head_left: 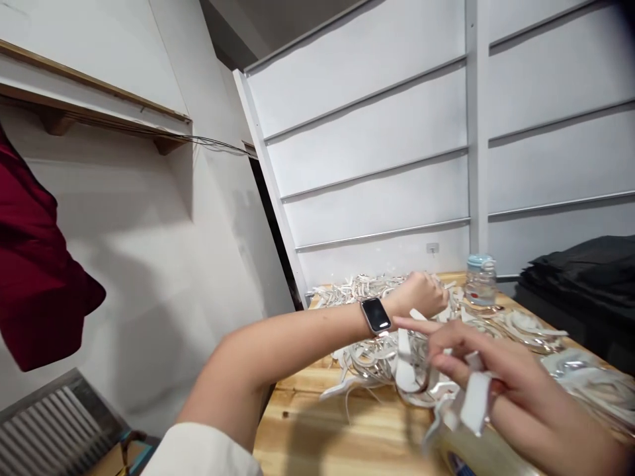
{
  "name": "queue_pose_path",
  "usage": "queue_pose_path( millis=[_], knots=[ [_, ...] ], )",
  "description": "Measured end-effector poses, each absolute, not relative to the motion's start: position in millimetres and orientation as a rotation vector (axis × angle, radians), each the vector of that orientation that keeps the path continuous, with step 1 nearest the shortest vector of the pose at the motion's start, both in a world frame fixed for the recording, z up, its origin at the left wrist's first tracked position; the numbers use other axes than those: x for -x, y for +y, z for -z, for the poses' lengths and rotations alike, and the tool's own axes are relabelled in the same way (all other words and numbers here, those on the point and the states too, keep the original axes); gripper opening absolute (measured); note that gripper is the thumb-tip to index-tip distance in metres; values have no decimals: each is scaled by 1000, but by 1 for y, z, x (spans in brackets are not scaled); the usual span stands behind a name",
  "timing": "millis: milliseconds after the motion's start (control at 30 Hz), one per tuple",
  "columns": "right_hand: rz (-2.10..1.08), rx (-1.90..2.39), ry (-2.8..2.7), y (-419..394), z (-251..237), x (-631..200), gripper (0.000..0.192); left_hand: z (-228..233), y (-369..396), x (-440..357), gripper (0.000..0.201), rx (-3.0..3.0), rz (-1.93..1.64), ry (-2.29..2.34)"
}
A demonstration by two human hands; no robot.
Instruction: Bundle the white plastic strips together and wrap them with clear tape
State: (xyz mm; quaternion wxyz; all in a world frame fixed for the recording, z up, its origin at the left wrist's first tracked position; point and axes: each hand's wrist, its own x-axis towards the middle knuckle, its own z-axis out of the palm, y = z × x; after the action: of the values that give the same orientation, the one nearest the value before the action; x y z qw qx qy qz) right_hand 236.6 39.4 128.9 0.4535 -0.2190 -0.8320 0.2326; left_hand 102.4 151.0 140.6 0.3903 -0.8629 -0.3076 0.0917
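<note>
Strips [377, 357] of white material heap on the bench [317, 430]; left hand [421, 293] reaches closed into the heap, right hand [496, 377] pinches one strip [473, 400] nearer the bench's front.

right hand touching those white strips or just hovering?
Touching. The head view shows the right hand with its fingers wrapped around white strips, one strip pinched between the fingertips above the wooden table.

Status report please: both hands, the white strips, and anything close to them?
Left hand reaching into white strips pile. Right hand holds white strip piece. Water bottle stands just behind the pile.
</note>
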Motion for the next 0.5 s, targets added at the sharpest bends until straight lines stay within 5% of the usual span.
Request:
queue_pose_path(
  millis=[500],
  knots=[
    [-225,645,-2025,51,-124,-252,14,-122,172,-120,22,2350,-85,-770]
  ],
)
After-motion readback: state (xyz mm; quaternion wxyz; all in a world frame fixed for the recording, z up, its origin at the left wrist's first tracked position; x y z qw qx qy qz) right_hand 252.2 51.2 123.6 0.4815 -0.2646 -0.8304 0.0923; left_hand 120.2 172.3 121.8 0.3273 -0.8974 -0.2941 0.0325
